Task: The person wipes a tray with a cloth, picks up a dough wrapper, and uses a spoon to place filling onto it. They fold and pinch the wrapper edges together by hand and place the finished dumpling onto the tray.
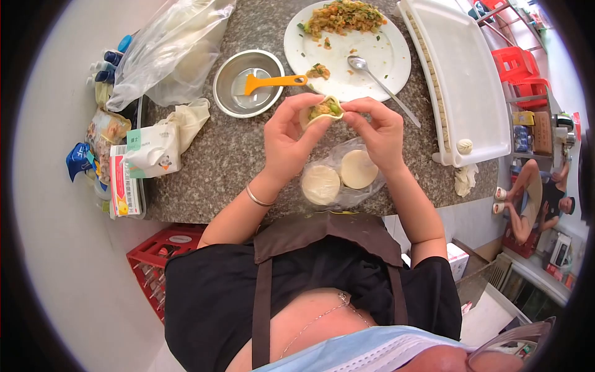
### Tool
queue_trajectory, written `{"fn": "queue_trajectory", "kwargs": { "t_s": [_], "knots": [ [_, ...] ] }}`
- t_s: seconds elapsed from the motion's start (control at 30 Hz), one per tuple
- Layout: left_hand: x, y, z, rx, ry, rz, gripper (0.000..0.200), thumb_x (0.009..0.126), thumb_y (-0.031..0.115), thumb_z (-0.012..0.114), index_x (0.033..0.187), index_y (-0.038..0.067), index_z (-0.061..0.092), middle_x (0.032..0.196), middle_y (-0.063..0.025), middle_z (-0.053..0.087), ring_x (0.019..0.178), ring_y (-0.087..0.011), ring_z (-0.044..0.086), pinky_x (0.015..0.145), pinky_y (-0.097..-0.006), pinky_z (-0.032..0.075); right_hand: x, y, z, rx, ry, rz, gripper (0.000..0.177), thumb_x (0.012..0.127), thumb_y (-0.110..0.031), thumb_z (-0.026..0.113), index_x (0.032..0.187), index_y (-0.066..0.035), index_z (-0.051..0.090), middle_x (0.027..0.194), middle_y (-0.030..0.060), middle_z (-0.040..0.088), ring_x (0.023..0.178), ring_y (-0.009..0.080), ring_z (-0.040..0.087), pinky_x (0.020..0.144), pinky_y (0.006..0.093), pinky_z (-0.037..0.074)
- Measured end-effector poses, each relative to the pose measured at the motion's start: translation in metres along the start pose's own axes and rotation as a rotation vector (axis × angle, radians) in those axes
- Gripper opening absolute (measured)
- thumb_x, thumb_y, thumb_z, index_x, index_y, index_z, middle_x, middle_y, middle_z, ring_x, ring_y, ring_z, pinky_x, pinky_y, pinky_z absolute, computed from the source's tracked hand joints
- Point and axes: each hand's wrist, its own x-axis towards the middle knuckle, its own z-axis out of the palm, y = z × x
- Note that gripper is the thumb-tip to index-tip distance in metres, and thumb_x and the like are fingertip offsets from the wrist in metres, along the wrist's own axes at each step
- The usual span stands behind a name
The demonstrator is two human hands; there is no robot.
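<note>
Two wrappers (339, 177) lie bagged nearest. Just above, left hand (286, 137) and right hand (379, 131) pinch the dumpling (323, 111) (seam half closed). Beyond, filling heaps the plate (372, 49); the tray (471, 80) holds one finished piece (463, 146), so early going, I'd say.

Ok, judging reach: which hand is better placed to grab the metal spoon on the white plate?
Likely the right hand: the metal spoon ends just beside it; the left hand, also pinching the filled dumpling, is farther.
</note>
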Motion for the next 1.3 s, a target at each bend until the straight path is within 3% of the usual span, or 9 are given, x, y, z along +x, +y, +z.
{"fn": "queue_trajectory", "kwargs": {
  "t_s": [0.3, 0.6, 0.77, 0.9, 0.97, 1.07, 1.2, 1.27, 1.3],
  "knots": [
    [-0.001, 0.002, 0.0, 0.187, -0.039, 0.139, 0.023, 0.085, -0.003, 0.069, 0.108, -0.001, 0.068, 0.113, -0.0147, 0.067, 0.101, -0.0173, 0.065, 0.087, -0.03, 0.055, 0.012, 0.002, 0.003, 0.158, 0.0, 0.156, 0.008, 0.085, -0.006, 0.071, 0.092, -0.001, 0.07, 0.086, 0.0016, 0.068, 0.081, 0.0084, 0.06, 0.075, 0.0243, 0.047],
    [0.002, -0.002, -0.005, 0.094, 0.058, 0.071, 0.023, 0.085, -0.003, 0.069, 0.108, -0.003, 0.068, 0.113, -0.016, 0.067, 0.1, -0.0204, 0.066, 0.086, -0.0301, 0.055, 0.022, -0.007, 0.006, -0.327, -0.04, -0.27, 0.005, 0.083, -0.005, 0.071, 0.087, -0.002, 0.069, 0.082, 0.0073, 0.068, 0.078, 0.0173, 0.063, 0.073, 0.0275, 0.048],
    [0.005, 0.001, -0.006, 0.223, -0.062, 0.126, 0.025, 0.086, -0.002, 0.068, 0.111, -0.002, 0.069, 0.111, -0.015, 0.067, 0.1, -0.0182, 0.065, 0.084, -0.0289, 0.055, 0.03, -0.01, -0.01, -0.089, -0.178, 0.099, 0.007, 0.083, -0.005, 0.07, 0.087, 0.001, 0.067, 0.084, 0.008, 0.068, 0.079, 0.0182, 0.063, 0.074, 0.0286, 0.049],
    [0.003, 0.002, -0.005, 0.271, -0.088, 0.137, 0.023, 0.086, -0.001, 0.068, 0.109, -0.003, 0.068, 0.109, -0.0136, 0.068, 0.1, -0.0167, 0.065, 0.083, -0.0276, 0.055, 0.026, -0.012, -0.003, -0.174, -0.181, -0.06, 0.007, 0.084, -0.005, 0.07, 0.087, 0.001, 0.067, 0.085, 0.0086, 0.067, 0.08, 0.0186, 0.063, 0.074, 0.0289, 0.049],
    [0.001, 0.006, -0.001, 0.15, 0.033, -0.087, 0.021, 0.086, 0.0, 0.069, 0.107, -0.003, 0.067, 0.107, -0.0132, 0.069, 0.099, -0.0156, 0.065, 0.083, -0.0271, 0.055, 0.022, -0.007, 0.001, -0.235, -0.092, -0.14, 0.007, 0.084, -0.005, 0.069, 0.087, 0.0, 0.067, 0.086, 0.0084, 0.067, 0.081, 0.0194, 0.063, 0.075, 0.0293, 0.049],
    [0.002, 0.006, -0.004, 0.114, 0.057, -0.145, 0.02, 0.085, 0.0, 0.07, 0.105, -0.003, 0.066, 0.11, -0.0145, 0.068, 0.101, -0.0157, 0.065, 0.084, -0.0276, 0.054, 0.02, -0.006, 0.001, -0.324, -0.119, -0.213, 0.006, 0.084, -0.006, 0.07, 0.087, -0.001, 0.068, 0.086, 0.0084, 0.067, 0.081, 0.0199, 0.063, 0.075, 0.0296, 0.049],
    [0.003, 0.005, 0.001, -0.035, 0.067, -0.134, 0.019, 0.085, -0.002, 0.069, 0.104, -0.002, 0.067, 0.112, -0.016, 0.066, 0.102, -0.017, 0.064, 0.086, -0.0289, 0.055, 0.021, -0.001, -0.006, -0.254, -0.054, -0.133, 0.007, 0.084, -0.006, 0.07, 0.088, -0.001, 0.068, 0.086, 0.0078, 0.067, 0.081, 0.0187, 0.063, 0.076, 0.0291, 0.049],
    [0.004, 0.002, -0.004, -0.008, -0.035, -0.097, 0.017, 0.085, -0.004, 0.069, 0.102, -0.003, 0.068, 0.115, -0.016, 0.065, 0.103, -0.018, 0.064, 0.088, -0.0295, 0.054, 0.023, 0.002, -0.012, -0.051, -0.167, 0.131, 0.007, 0.084, -0.006, 0.069, 0.088, -0.001, 0.067, 0.086, 0.0075, 0.067, 0.081, 0.0175, 0.062, 0.075, 0.0288, 0.048],
    [0.004, 0.0, -0.005, -0.008, -0.035, -0.098, 0.017, 0.085, -0.004, 0.069, 0.102, -0.003, 0.068, 0.115, -0.016, 0.065, 0.103, -0.018, 0.064, 0.088, -0.0295, 0.054, 0.023, 0.001, -0.011, -0.051, -0.166, 0.131, 0.007, 0.084, -0.006, 0.069, 0.088, -0.001, 0.067, 0.086, 0.0075, 0.067, 0.081, 0.0175, 0.062, 0.075, 0.0288, 0.048]
  ]
}}
